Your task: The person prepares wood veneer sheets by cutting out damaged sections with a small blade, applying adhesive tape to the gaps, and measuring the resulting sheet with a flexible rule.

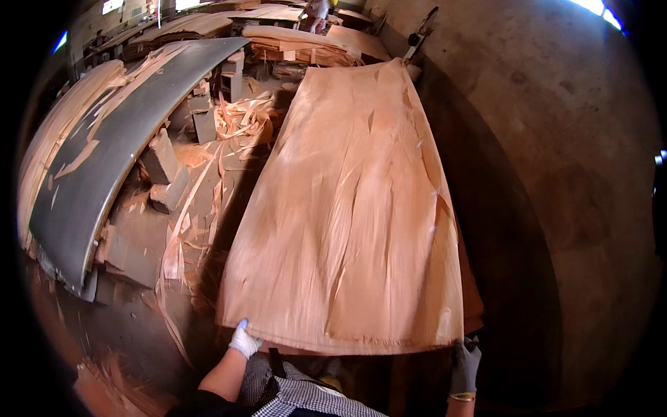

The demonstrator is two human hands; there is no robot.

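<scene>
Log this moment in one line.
wood sheet: creased, spread out | left hand: white-gloved, by near-left corner | right hand: grey-gloved, by near-right corner | dark panel: wood scraps on top

With our left hand (244,340), in a pale glove, we hold the near edge of a wide, wrinkled veneer sheet (340,208), thumb on top. Our right hand (465,367), in a grey glove, holds its near right corner. The sheet stretches far ahead of both hands, narrowing with distance. Between our hands, nearer us, shows a checked garment (306,397). Ahead and left of our left hand, beyond loose veneer strips (174,260) and grey blocks (160,158), stands a dark-topped desk (118,163) strewn with scraps. Far ahead of our hands are veneer stacks (299,50) and another person (317,12).
</scene>
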